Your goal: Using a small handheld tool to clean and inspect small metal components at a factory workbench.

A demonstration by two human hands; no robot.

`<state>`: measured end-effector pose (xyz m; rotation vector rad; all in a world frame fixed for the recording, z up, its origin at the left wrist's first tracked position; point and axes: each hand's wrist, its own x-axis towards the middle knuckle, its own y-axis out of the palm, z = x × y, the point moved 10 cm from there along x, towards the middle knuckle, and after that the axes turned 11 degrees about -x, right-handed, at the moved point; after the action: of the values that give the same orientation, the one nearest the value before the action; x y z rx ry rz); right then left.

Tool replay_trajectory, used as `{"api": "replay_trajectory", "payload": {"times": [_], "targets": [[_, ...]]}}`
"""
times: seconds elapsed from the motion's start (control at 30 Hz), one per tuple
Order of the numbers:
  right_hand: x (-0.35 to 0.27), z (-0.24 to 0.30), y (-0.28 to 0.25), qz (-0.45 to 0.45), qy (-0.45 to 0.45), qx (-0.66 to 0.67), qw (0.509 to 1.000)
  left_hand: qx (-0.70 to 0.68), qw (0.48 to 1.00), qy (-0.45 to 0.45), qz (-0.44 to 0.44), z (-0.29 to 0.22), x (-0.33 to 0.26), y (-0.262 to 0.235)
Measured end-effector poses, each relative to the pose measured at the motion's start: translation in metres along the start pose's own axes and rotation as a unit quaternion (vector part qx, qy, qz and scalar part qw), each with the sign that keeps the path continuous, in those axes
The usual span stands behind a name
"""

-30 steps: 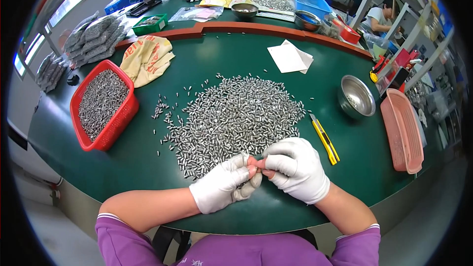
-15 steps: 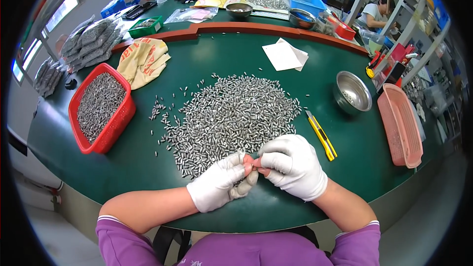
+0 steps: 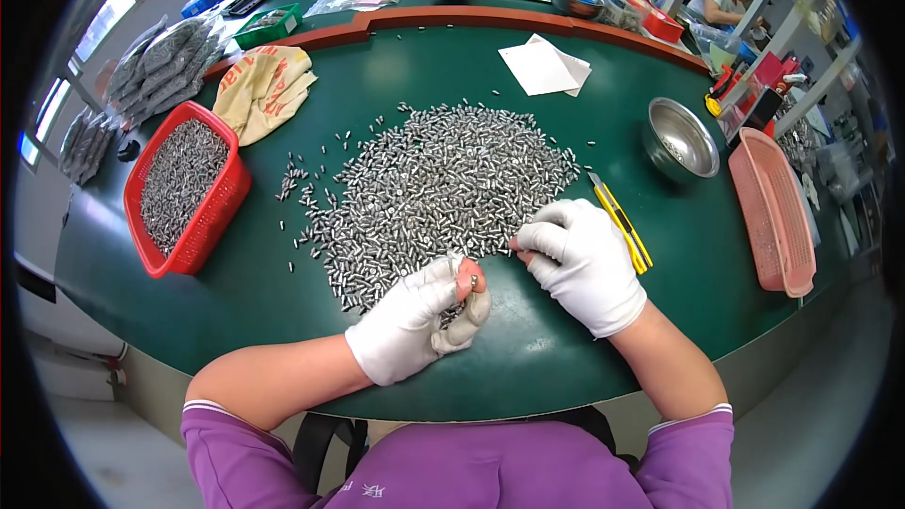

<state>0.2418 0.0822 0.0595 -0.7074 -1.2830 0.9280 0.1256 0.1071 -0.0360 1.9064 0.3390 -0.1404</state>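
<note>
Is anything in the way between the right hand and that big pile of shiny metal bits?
Nothing that shows. The right hand is at the near right edge of the pile of metal bits, and the yellow knife lies to the hand's right, not between them.

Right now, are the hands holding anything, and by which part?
Left hand pinches a metal piece, exact part too small to tell; right hand: unclear.

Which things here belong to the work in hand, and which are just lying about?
Likely in use:
pile of metal pieces
left hand, pinching a small metal piece
right hand, near the pile's edge
red basket of similar pieces

Seemingly lying about:
yellow cutter
white papers
yellowish cloth
</note>
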Motion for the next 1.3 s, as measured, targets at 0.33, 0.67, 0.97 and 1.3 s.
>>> {"api": "replay_trajectory", "payload": {"times": [0.33, 0.67, 0.97, 1.3], "targets": [[-0.002, 0.002, 0.018, 0.053, -0.013, -0.027, 0.998, 0.020, 1.000, -0.009, 0.023, 0.008, 0.001, 0.004], [-0.002, 0.005, 0.012, 0.035, -0.013, -0.044, 0.998, 0.012, 1.000, -0.010, 0.011, 0.010, 0.002, 0.001], [-0.001, -0.008, -0.011, -0.009, 0.004, -0.042, 0.999, 0.004, 1.000, -0.023, 0.005, 0.008, 0.001, -0.002], [-0.006, -0.003, 0.008, 0.115, -0.025, -0.066, 0.991, 0.016, 0.999, -0.021, -0.024, 0.009, 0.000, -0.008]]}}
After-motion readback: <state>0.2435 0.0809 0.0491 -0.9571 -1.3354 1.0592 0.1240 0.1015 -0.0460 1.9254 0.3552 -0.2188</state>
